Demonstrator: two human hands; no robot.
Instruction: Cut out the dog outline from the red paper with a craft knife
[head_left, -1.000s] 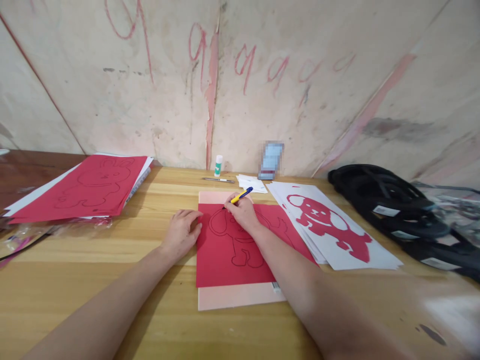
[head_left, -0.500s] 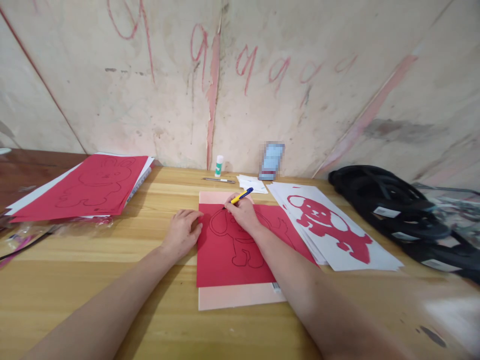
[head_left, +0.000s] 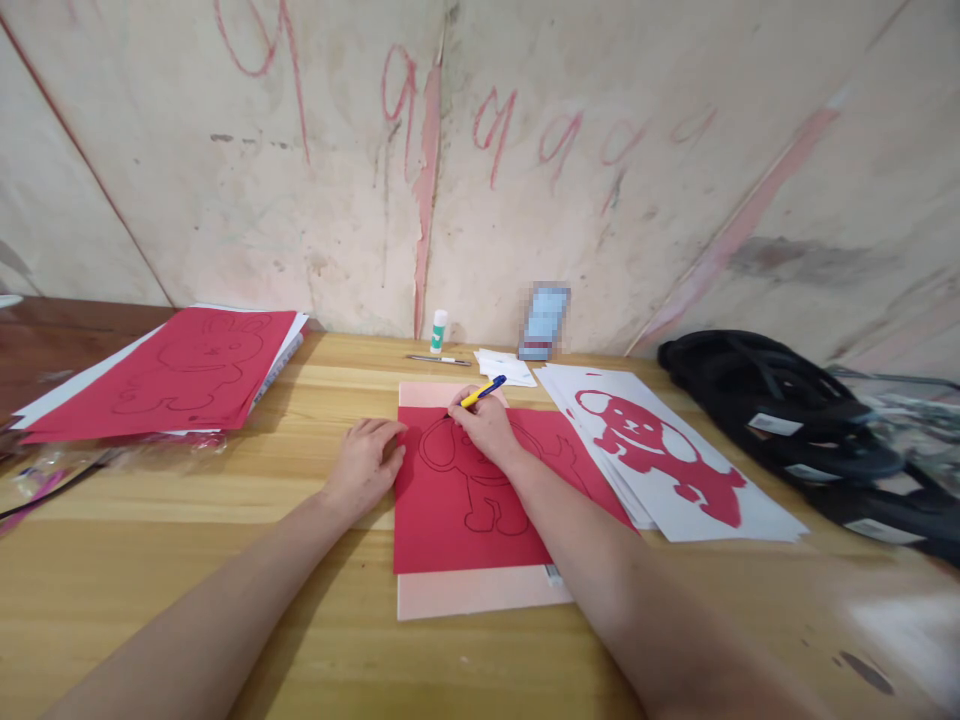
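A wooden tabletop (head_left: 187, 560) seen from above the person's own two bare forearms, which reach away from the viewer toward its middle.

Nearest, a pale pink backing mat (head_left: 465, 595) lies flat, its near edge showing below a red paper sheet (head_left: 450, 520) laid on top of it. The mat probably protects the wood beneath. The red sheet bears a black outline of a cartoon dog.

The left hand (head_left: 365, 462) rests flat with fingers loosely spread, fingertips on the left edge of the red sheet, seemingly pinning it so it cannot slide. It grips nothing.

The right hand (head_left: 487, 425) sits on the upper part of the sheet, fingers closed around a yellow and blue craft knife (head_left: 482, 391). The tool slants, its tip down at the top of the dog's head outline and its blue end pointing far and right, held like a pen for fine control along the line.

Just right of the sheet, a fanned stack of white sheets (head_left: 750, 510) carries a finished red dog cutout (head_left: 656, 450), placed within view, perhaps as a model.

Far left, a stack of red sheets (head_left: 172, 375) with the same outline waits on white paper.

Farther back, near the wall (head_left: 300, 200), stand a small glue stick (head_left: 438, 329), a thin pen (head_left: 439, 360), some paper scraps (head_left: 506, 365) and a blurred blue box (head_left: 544, 320). Far right lies a black bag (head_left: 780, 410).
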